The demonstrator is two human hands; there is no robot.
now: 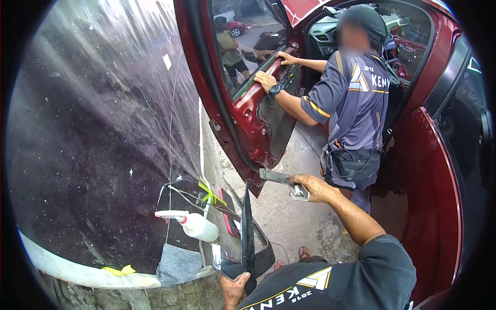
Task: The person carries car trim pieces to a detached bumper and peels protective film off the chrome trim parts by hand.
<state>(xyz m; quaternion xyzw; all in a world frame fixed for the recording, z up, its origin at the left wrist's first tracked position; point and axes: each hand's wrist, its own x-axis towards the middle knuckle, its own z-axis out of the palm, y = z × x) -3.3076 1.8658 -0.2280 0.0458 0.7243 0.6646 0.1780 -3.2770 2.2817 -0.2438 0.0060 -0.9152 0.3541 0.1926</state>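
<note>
A grey tool [275, 176] is grasped by the right hand [316, 188], its far end seen at the lower corner of the red door [249, 107]; whether they touch cannot be told. A dark strip [247, 232] is gripped by the left hand [234, 290], partly cut off below.

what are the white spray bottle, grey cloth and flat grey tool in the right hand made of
White spray bottle: probably plastic, its rounded body smooth-looking. Grey cloth: likely terry or microfibre, its surface matte and fuzzy. Flat grey tool: perhaps metal, from its dull sheen; plastic isn't excluded.
</note>
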